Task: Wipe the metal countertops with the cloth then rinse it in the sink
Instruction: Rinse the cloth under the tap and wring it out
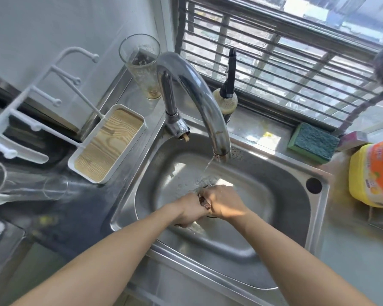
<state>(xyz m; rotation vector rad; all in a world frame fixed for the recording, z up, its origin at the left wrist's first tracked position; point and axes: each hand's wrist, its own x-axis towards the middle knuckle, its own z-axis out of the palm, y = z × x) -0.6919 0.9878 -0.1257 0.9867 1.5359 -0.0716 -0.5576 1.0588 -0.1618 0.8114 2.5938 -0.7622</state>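
A silvery stainless-steel sink gleams under a chrome curved faucet. Beside it stands a white rectangular tray with a pale wood-grain base. On the ledge lie a green sponge with a dark teal scouring face and a yellow bottle with an orange printed label.

Sink, brushed stainless steel, wet and glossy; faucet at 12 o'clock, polished metal, tarnished near the spout; tray at 9 o'clock, white plastic rim, matt wood-grain inlay; sponge at 2 o'clock, rough green scouring face.
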